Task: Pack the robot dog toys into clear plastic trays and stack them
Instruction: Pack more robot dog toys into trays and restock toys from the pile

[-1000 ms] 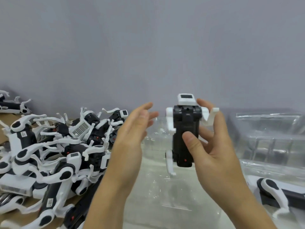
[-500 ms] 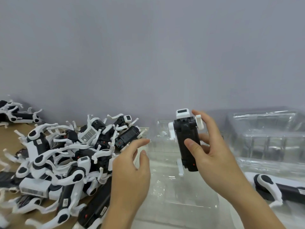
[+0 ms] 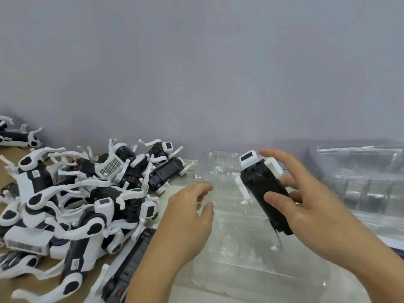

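Nearest, the clear moulded plastic tray (image 3: 251, 259) lies flat; one in use. Above it the right hand (image 3: 310, 217) grips one black-and-white robot dog toy (image 3: 265, 189), belly up, thumb on its body. Left hand (image 3: 188, 219) hovers loosely curled, grasping nothing. Best: fold legs, align with cavity, press evenly. Left pile of loose robot dogs (image 3: 83, 193): too tangled to count. Far right, stack of empty clear trays (image 3: 360, 176), number unclear.

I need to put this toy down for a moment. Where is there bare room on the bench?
The clear tray under both hands looks unfilled, between the toy pile and the stacked trays. A bare strip of bench lies behind the pile at the wall. Left of the left hand it is crowded. The right hand grips the toy.
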`<state>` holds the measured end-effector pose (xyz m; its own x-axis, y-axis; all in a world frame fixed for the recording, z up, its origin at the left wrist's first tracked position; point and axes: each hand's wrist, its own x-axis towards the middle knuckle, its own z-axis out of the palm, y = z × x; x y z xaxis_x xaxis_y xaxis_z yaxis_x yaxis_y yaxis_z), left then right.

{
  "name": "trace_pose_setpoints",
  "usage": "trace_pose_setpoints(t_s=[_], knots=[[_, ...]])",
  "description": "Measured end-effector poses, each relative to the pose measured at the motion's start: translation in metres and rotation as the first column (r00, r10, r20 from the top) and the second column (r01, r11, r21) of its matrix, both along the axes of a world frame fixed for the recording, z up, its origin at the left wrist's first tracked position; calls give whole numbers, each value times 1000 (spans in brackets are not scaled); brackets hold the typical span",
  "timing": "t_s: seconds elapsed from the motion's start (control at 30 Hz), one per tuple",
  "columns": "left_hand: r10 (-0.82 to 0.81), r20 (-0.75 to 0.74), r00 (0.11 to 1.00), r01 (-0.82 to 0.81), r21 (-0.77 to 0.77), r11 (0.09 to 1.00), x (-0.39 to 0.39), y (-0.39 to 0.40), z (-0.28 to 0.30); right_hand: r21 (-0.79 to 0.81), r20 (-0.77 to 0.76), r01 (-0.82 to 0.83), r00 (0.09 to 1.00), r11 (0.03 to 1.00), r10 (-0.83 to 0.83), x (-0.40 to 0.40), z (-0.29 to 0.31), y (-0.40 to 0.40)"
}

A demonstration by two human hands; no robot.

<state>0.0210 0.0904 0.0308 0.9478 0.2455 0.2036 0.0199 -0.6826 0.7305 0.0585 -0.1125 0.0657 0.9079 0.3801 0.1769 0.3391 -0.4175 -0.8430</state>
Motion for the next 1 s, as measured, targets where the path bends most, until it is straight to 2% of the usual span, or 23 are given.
trace_pose_setpoints(t_s=[0.17, 0.3, 0.43, 0.53, 0.73, 1.0], knots=[[-11, -13, 1000, 12, 50, 999, 5, -4, -7, -92, 60, -18, 998, 996, 24, -3, 8, -4], [-44, -42, 998, 43, -22, 999, 6, -8, -11, -139, 114, -36, 992, 990, 52, -4, 9, -4], [-62, -85, 994, 42, -216, 975, 8, -5, -11, -225, 125, -25, 991, 974, 55, -4, 7, -2], [-49, -71, 996, 27, -286, 958, 8, -2, -9, -310, 144, 10, 989, 951, 37, -6, 7, 0], [-29, -77, 997, 7, -276, 961, 8, 2, -8, -458, 161, 32, 986, 888, 48, -15, 4, 15], [13, -95, 995, -49, -388, 920, 9, 3, -8, -496, 173, 17, 982, 868, 80, -16, -6, 28]])
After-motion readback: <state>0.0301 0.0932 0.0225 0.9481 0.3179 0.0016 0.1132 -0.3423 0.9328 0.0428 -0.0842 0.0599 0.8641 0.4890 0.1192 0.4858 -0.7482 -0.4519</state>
